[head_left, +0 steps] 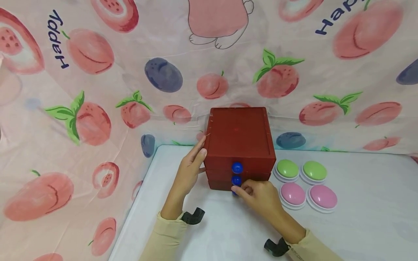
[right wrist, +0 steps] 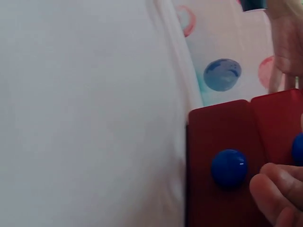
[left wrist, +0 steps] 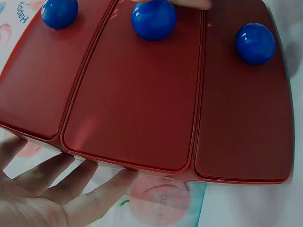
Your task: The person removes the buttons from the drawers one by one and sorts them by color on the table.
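Note:
A dark red box (head_left: 240,134) with three stacked drawers, each with a round blue knob, stands on the white table. My left hand (head_left: 191,165) rests along its left side, fingers spread; in the left wrist view these fingers (left wrist: 102,191) reach the box's edge. At the drawer fronts, my right hand (head_left: 261,195) has its thumb and curled fingers around the middle knob (left wrist: 154,19). The bottom knob (right wrist: 229,169) sits just beside those fingers, and the top knob (head_left: 237,167) is untouched above. All the drawer fronts look flush.
Right of the box are two green push buttons (head_left: 287,169) and, in front of them, two pink ones (head_left: 292,194), all on white bases. A fruit-print cloth (head_left: 176,108) hangs behind and at the left. Black mounts (head_left: 193,216) sit at both wrists.

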The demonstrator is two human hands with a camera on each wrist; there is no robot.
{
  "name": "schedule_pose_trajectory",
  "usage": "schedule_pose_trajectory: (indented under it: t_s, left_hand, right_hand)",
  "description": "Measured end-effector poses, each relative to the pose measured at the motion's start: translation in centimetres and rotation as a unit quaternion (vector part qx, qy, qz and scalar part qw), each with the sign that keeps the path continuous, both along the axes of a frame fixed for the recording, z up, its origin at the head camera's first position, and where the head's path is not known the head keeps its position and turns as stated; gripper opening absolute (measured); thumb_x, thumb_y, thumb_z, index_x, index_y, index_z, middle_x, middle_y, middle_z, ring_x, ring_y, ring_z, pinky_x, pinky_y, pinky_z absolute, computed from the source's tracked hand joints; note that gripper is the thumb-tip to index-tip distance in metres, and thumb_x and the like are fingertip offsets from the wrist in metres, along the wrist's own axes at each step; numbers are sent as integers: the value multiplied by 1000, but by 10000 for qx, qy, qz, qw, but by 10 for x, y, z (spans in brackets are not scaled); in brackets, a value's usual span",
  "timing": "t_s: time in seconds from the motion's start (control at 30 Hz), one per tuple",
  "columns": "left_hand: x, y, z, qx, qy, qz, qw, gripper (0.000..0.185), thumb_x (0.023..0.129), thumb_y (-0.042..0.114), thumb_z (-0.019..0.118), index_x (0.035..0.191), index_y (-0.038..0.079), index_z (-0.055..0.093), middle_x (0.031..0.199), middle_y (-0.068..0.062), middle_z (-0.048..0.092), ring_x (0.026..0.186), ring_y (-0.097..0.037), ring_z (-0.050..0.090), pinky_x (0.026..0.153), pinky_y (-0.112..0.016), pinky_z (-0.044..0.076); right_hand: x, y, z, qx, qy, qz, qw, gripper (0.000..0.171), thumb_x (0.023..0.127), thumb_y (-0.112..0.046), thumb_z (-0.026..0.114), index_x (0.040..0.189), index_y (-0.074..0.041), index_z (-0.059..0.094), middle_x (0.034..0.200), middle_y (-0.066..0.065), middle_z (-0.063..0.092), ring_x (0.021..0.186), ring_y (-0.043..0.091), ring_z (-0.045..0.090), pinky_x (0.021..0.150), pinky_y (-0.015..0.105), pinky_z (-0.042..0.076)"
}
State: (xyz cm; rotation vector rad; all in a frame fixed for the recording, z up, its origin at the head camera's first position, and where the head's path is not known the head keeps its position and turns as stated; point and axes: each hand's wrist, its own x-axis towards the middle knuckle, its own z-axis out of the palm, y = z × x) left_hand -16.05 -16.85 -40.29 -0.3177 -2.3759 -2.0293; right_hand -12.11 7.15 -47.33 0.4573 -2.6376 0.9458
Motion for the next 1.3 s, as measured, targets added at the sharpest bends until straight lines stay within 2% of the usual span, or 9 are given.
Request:
schedule_pose_trajectory:
  t_s: [0.27,0.43,0.57,0.7,0.83,1.07,1.3]
  left_hand:
    - [0,1,3,-60,34,-9,10000,53,108,44,47,158,37,36,162,11,37,144,-24,47,95,-56,57]
    - [1,1,3,-21,24,5,10000,53,108,43,48,159,35,36,162,9,38,142,-25,49,94,-56,58]
    - [1,1,2,9,7,-33,10000,53,108,43,48,158,37,36,162,10,38,144,-24,47,95,-56,57]
    - [0,2,2,19,18,-37,10000,52,107,44,48,158,39,36,162,11,37,145,-23,45,96,-57,57]
    - [0,2,1,18,42,-6,10000,52,108,44,48,158,38,36,162,10,38,144,-24,46,95,-58,57]
    - [2,1,0,-9,39,-3,10000,51,108,42,48,158,38,37,163,9,37,145,-24,45,94,-56,58]
    - [1,1,0,-48,47,4,10000,52,107,44,48,158,38,36,162,7,38,142,-27,49,93,-56,58]
  right_hand:
    - [-2,-2,-15,509,-195,-40,9985,32,84,-51,80,77,-21,75,57,-18,57,55,-1,49,48,17,40]
    - [-6,-5,-22,640,-424,-121,9970,42,86,-54,77,61,-25,61,49,-18,44,49,2,42,43,21,32]
    - [-8,-8,-27,815,-342,-274,9957,55,87,-55,75,51,-26,46,45,-15,34,45,5,36,40,24,24]
    - [-11,-10,-26,875,-129,-383,9953,59,86,-51,79,48,-25,42,44,-13,33,43,7,35,39,25,22]
    - [-11,-12,-24,926,-175,-355,9949,59,86,-47,80,48,-24,42,44,-12,33,43,8,35,40,26,22]
    - [-4,-14,-20,1108,-368,-285,9927,60,84,-49,80,46,-22,43,44,-11,33,43,8,35,40,25,21]
    - [12,-15,-19,1419,-289,-205,9892,59,83,-49,81,46,-23,44,43,-11,35,44,8,36,39,24,24]
